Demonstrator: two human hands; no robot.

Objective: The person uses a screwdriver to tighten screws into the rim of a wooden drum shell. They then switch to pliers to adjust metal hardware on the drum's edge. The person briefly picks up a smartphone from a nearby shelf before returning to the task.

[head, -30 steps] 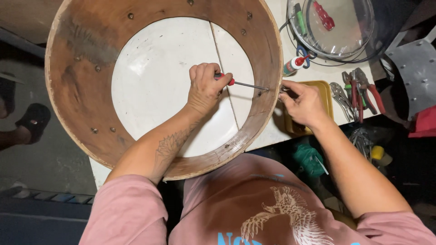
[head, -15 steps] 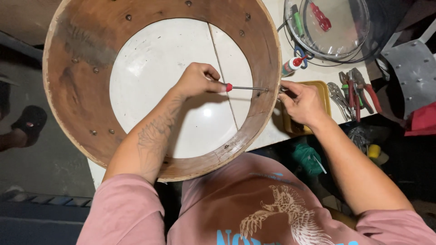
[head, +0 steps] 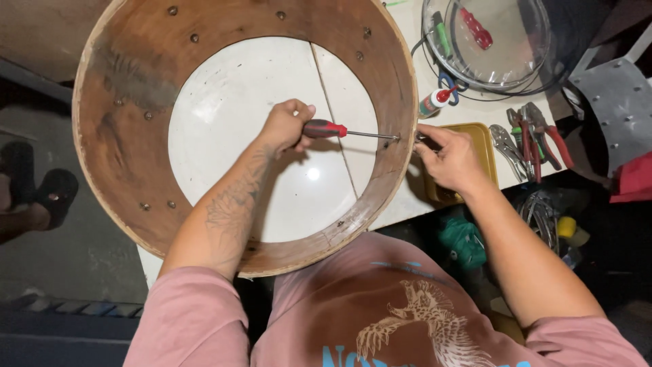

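Two pliers (head: 533,139) lie beyond the right hand (head: 451,160), fingers pinched at the drum shell (head: 401,102); left hand (head: 285,126) grips screwdriver (head: 339,131).

A small glue bottle (head: 435,102) with a red cap and a pale label lies tilted on the white counter (head: 489,112), just right of the wooden drum shell (head: 122,88) and below the clear round lid (head: 506,47). No signs or screens show.
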